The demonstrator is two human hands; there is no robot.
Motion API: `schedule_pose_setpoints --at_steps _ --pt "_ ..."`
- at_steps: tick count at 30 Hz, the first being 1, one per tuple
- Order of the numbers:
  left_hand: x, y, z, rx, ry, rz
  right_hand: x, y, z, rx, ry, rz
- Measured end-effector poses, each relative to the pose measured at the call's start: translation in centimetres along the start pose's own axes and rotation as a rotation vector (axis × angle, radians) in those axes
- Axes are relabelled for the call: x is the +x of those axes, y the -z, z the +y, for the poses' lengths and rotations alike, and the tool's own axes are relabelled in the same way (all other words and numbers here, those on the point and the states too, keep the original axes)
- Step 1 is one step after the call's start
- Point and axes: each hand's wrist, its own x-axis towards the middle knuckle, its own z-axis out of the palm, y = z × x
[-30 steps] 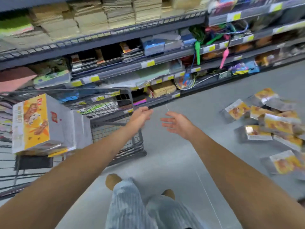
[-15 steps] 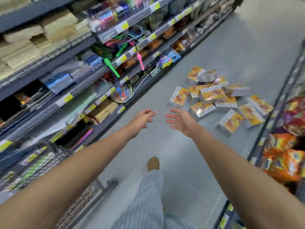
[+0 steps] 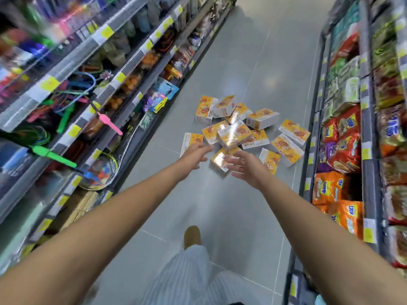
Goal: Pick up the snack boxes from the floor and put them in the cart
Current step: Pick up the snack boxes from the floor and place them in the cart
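The snack boxes, glossy rectangular cartons printed orange and white, lie in a loose heap on the smooth grey tiled floor in mid-aisle, some flat, some leaning on their neighbours. A second ago the cart stood at the left and the heap lay off to the right; now the cart is out of view and the heap is straight ahead, with the left hand and right hand over its near edge, each grip released, fingers spread, holding nothing. Metal shelves of hanging plastic goods line the left, and crinkly snack bags line the right.
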Motion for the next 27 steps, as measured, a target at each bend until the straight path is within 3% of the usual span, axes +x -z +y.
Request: schedule_pose_setpoints --at_steps 15,27 --pt "22.3 -5.7 13.9 0.137 0.122 -0.11 17.1 9.6 -12.8 0.145 -0.143 0.146" --pt "41.3 -9.7 15.1 -0.049 0.394 -0.031 37.4 16.0 -16.9 0.102 -0.324 0.233"
